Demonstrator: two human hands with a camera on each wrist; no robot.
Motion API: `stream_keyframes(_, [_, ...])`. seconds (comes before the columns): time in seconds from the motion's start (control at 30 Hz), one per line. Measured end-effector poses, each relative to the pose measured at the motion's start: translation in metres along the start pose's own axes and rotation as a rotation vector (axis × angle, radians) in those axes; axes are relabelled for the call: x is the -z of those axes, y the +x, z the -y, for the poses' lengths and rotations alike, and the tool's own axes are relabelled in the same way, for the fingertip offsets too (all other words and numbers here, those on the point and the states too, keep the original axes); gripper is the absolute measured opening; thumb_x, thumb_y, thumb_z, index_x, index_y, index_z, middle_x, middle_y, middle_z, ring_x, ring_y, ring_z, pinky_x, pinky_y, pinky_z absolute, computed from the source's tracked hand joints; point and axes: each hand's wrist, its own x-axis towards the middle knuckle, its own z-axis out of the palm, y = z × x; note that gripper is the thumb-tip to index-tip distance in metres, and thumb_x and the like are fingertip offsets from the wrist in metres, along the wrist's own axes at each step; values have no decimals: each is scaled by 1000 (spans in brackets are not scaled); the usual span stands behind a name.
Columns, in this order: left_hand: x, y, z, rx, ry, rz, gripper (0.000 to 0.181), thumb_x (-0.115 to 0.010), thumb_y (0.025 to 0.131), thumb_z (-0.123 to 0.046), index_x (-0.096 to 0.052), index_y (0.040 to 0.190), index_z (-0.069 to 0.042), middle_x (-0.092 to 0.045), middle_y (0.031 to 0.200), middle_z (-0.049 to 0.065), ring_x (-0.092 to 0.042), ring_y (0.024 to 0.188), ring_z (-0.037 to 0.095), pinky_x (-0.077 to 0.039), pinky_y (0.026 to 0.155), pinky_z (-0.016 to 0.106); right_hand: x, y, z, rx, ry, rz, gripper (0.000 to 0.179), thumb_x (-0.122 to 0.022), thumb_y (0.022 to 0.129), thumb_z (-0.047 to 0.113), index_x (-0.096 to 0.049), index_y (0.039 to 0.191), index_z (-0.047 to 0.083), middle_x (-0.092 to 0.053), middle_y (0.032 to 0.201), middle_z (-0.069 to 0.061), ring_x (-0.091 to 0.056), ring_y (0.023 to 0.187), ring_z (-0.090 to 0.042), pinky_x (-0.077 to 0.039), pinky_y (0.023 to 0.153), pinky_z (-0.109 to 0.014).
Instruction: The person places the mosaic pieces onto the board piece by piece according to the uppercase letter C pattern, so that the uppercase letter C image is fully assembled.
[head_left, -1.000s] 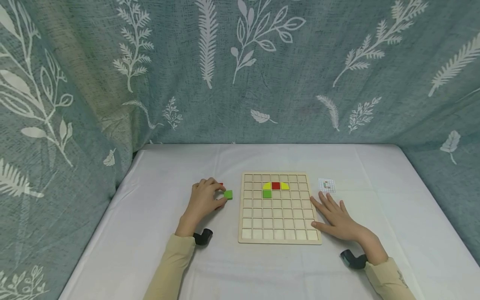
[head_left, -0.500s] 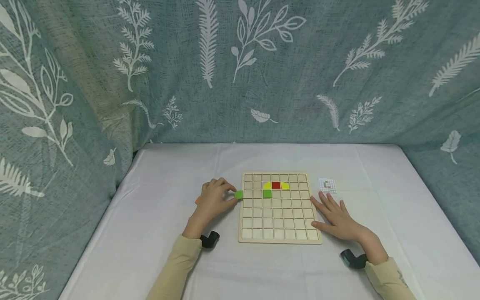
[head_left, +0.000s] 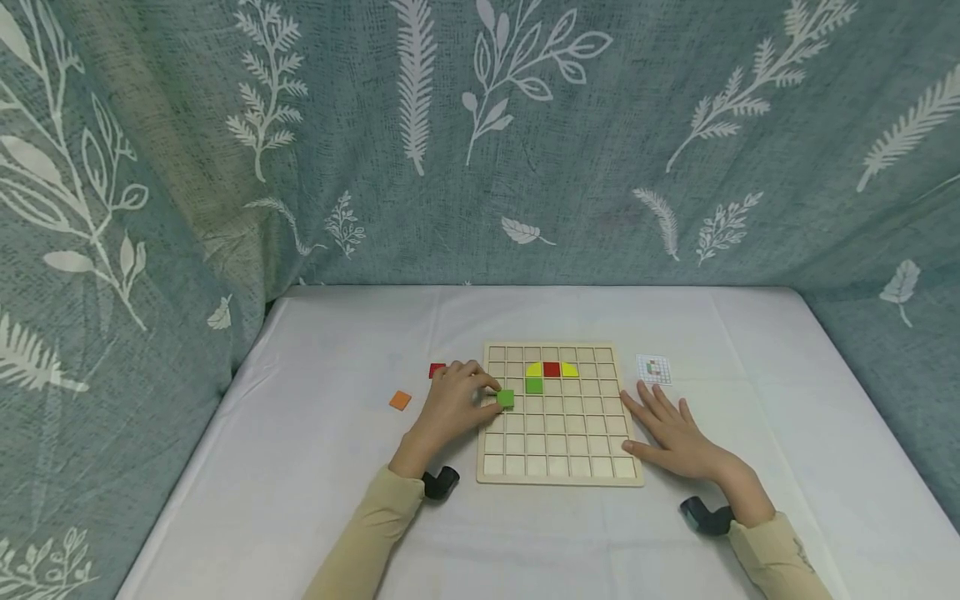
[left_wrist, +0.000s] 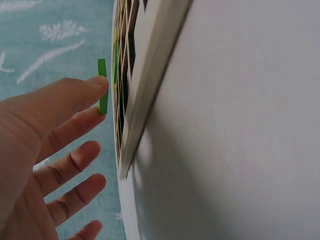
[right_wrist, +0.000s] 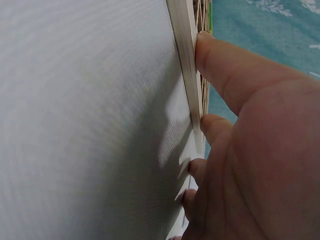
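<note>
My left hand pinches a green square tile between thumb and index finger, over the left columns of the wooden grid board. In the left wrist view the thin green tile stands above the board's edge, the other fingers spread loosely. On the board a red square sits between two yellow curved-edge pieces, with another green square below the left yellow one. My right hand lies spread at the board's right side, thumb and index fingertips on its rim.
Left of the board, a red tile lies partly behind the left hand, and an orange tile sits nearer. A small printed grid card lies right of the board. White cloth covers the table; a patterned curtain hangs behind.
My left hand has carried the green tile rightward from beside the board to over its left columns, uncovering the red and orange tiles. The right hand stays in place.
</note>
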Motion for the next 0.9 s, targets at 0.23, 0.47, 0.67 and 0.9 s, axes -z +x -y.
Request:
stream_keyframes(0.23, [-4,8,-14,-29,-19,37,23,-74,76,-34,-72,94,-20,-59,94,-1,-50,88,19,-38,90,51,-1,0,-2,-11,-8,-1,74,-54,89,44,-22,148,14,-5,153,-22,4,139,-44,10,103,-66])
stream_keyframes(0.47, [-8,14,-23,-28,13,54,22,-72,78,-36,-72,96,-23,-58,94,-3,-50,89,18,-37,91,52,-1,1,-2,-8,-4,3,74,-54,89,44,-22,148,14,-5,153,-22,4,139,-44,10,103,-66])
stream_keyframes(0.67, [-10,18,-27,-31,44,61,21,-73,77,-36,-72,94,-24,-56,91,-4,-49,89,18,-37,91,51,0,1,-1,-13,-5,3,74,-55,89,44,-23,148,13,-5,153,-23,4,139,-44,10,103,-66])
stream_keyframes(0.9, [-12,19,-31,-45,43,66,20,-75,75,-36,-73,91,-23,-57,92,-2,-49,90,19,-36,92,50,-1,1,0,-15,-5,2,74,-55,89,43,-23,148,11,-5,153,-23,4,139,-44,11,103,-66])
